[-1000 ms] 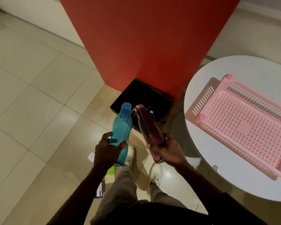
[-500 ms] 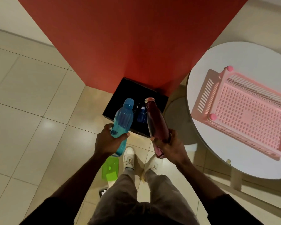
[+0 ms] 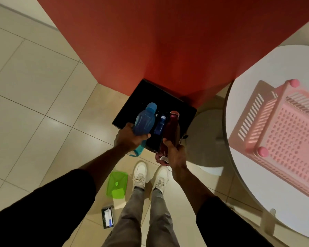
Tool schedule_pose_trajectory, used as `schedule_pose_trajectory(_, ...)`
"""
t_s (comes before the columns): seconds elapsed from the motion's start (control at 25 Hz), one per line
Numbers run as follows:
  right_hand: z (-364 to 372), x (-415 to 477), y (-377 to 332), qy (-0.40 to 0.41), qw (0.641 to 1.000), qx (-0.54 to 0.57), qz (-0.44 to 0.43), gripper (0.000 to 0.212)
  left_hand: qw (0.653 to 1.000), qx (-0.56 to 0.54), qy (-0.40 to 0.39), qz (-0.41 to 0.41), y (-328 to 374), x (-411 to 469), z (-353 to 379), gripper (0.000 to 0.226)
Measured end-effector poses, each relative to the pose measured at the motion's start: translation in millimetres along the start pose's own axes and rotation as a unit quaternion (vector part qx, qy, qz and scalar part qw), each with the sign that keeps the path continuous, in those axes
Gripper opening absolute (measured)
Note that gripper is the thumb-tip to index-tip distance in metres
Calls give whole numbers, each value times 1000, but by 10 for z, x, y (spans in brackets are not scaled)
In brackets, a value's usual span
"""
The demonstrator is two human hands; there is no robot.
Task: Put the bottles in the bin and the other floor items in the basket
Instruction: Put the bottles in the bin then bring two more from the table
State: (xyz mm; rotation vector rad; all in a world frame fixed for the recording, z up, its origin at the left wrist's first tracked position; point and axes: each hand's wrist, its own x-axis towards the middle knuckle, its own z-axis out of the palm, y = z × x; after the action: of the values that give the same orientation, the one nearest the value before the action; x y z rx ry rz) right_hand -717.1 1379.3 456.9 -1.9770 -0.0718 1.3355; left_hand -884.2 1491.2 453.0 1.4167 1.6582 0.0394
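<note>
Glossy floor tiles [image 3: 34,82] are reflecting light. The blue bottle [image 3: 144,122] is looking like translucent ribbed plastic, the basket [image 3: 284,139] perforated pink plastic, the bench [image 3: 253,72] smooth and matt white.

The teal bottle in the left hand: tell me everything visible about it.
The teal bottle looks like translucent ribbed plastic with a rounded blue cap, closed. It is tilted, cap pointing away from the person, over the open black bin. The left hand wraps its lower half; only that hand touches it.
</note>
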Motion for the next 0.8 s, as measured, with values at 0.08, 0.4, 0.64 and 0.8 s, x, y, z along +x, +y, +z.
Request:
schedule_pose_trajectory(0.08,67,220,55,0,1000,10,-7,55,1000,-13,1,13,-16,173,85,79)
schedule_pose_trajectory(0.4,273,918,243,21,997,-52,-60,65,1000,1,16,10,-200,797,312,78)
schedule_pose_trajectory(0.64,585,1296,341,17,996,-41,-82,66,998,6,47,36,-249,1276,530,86)
schedule_pose_trajectory(0.8,670,1381,601,24,978,-191,-79,88,991,99,57,64,-336,1502,641,122)
